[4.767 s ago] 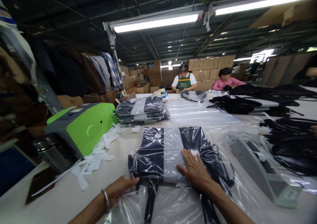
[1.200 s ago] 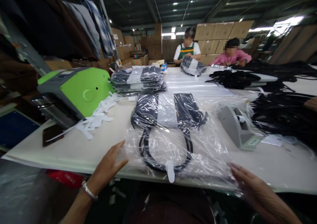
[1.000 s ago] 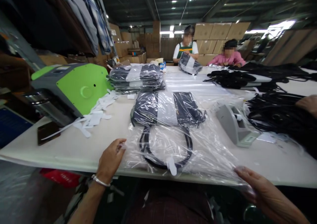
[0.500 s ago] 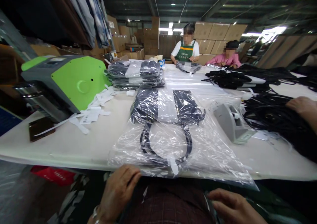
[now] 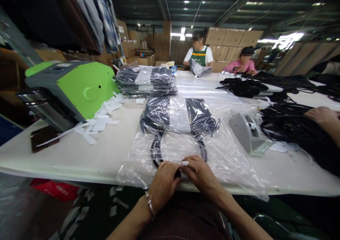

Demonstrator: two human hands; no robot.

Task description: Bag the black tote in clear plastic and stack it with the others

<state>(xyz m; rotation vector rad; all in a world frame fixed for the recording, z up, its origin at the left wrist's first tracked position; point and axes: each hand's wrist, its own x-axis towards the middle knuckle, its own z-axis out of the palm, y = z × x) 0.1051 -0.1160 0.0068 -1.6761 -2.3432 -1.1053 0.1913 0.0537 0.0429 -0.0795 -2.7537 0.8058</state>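
In front of me a dark folded bag lies inside a clear plastic bag, with a white band around its middle. Its dark strap loops toward me under the plastic. My left hand is closed on the near end of the plastic bag, by the bottom of the loop. Beside it my right hand pinches the same end, fingers nearly touching the left. A small white strip shows at the right fingertips. The strap's lowest part is hidden behind my hands.
A green and grey machine, a flask and a phone are at left. Wrapped bags are stacked behind. A grey dispenser, black straps and another person's hand are at right.
Both my hands have come up from the table's front edge and together onto the near end of the plastic bag. That end has been drawn in and bunched slightly.
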